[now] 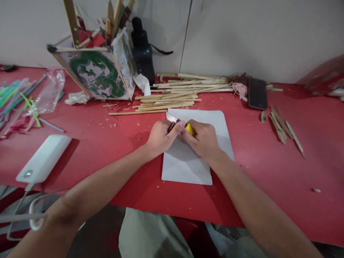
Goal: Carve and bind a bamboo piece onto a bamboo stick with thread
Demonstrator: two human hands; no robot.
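Observation:
My right hand (203, 139) is wrapped round the yellow handle of a utility knife (190, 129), whose bare blade points up and to the left. Close against it, my left hand (162, 135) is closed, its thumb stretched along the knife near the base of the blade. Something small and brown shows in the left fingers, too hidden to name. Both hands are over a white sheet (185, 166) lying on the red table (129, 193). Just beyond them rests a pile of thin bamboo sticks (166, 102), with small shavings scattered around.
At the back left stand a dragon-decorated box (96, 73) of tools and a dark bottle (142, 53). A white power bank (44, 157) and colourful straws (20, 104) lie left. A phone (257, 93) and carved wood pieces (279, 123) lie right. Longer sticks (193, 84) lie along the wall.

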